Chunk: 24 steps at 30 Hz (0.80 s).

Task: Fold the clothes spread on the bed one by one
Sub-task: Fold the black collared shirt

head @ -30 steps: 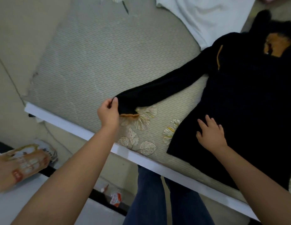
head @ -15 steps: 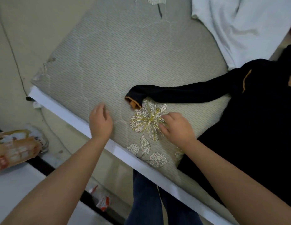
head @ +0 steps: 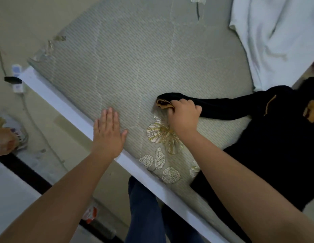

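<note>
Black sweater [head: 279,146]: spread on the right part of the bed [head: 135,67], body reaching the near edge, one sleeve [head: 214,106] stretched leftward across the mattress. Knit black, with tan lining visible at the cuff [head: 163,103] and tan trim near the neck. Cuff lying well inside the near white bed rail [head: 68,109]; broad bare mattress to the left and beyond the sleeve.

Right hand [head: 183,114]: fingers curled round the sleeve at the cuff, gripping it.

Left hand [head: 108,132]: flat, fingers straight and together, palm down on the mattress at the rail, holding nothing, apart from the sleeve.

White garment [head: 275,37]: at the far right, just beyond the sweater.

Mattress cover: grey-green, striped weave, gold and white flower print [head: 161,135] below the right hand, torn far-left corner. Pale floor left of the bed; jeans [head: 144,213] below the rail.
</note>
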Available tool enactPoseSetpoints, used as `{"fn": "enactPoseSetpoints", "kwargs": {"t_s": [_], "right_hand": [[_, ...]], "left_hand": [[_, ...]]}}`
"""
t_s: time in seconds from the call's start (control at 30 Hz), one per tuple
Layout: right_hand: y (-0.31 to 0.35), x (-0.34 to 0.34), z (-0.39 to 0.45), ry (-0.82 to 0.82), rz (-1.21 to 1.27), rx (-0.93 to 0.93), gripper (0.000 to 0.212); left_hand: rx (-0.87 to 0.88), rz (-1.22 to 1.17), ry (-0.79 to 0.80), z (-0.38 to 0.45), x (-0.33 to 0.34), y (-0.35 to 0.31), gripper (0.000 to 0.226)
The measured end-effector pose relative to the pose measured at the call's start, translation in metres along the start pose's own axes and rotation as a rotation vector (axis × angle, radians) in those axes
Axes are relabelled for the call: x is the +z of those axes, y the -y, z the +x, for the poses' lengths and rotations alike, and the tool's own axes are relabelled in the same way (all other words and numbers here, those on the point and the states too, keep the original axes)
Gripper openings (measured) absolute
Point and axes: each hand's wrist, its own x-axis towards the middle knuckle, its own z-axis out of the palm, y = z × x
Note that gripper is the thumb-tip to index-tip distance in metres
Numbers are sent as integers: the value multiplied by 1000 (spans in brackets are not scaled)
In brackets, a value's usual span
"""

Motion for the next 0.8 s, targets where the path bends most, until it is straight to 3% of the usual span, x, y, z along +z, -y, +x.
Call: {"fn": "enactPoseSetpoints", "kwargs": {"t_s": [0.1, 0.23, 0.4, 0.67, 0.8], "right_hand": [[-48, -33, -16, -105, 196, 87, 20], [-140, -81, -42, -173, 399, 394, 42], [-256, -126, -80, -240, 450, 655, 22], [-429, -162, -128, -549, 405, 755, 22], [-526, -143, -148, -511, 451, 988, 28]], "left_hand": [[-33, -64, -21, -2, -14, -35, 61], [233, -39, 13, 5, -23, -122, 56], [541, -8, 31, 12, -30, -251, 49], [709, 110, 8, 26, -4, -411, 51], [817, 195, -15, 21, 19, -460, 36]]}}
